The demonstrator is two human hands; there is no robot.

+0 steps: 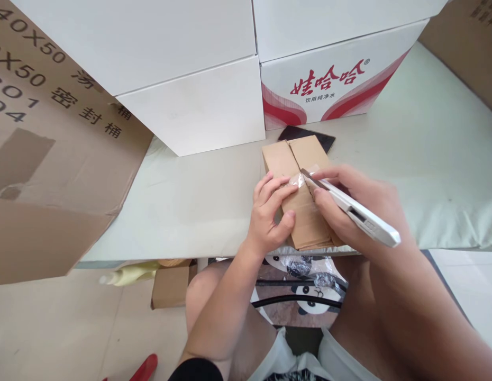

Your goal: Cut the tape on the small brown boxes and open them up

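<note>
A small brown cardboard box (pixel 309 211) lies near the front edge of the covered surface, with a seam running along its top and a strip of clear tape (pixel 298 181) across it. My left hand (pixel 270 214) rests on the box's left side, fingers spread over the top and touching the tape. In my right hand (pixel 361 198) is a white utility knife (pixel 355 209), held like a pen, its tip at the seam beside the tape. Part of the box's right side is hidden behind that hand.
White cartons (pixel 214 111), one with red print (pixel 329 79), stand stacked behind the box. A dark flat object (pixel 323 138) lies partly under the box. Large brown cartons flank both sides. Below the surface are a yellowish bottle (pixel 135 273) and another brown box (pixel 170 287).
</note>
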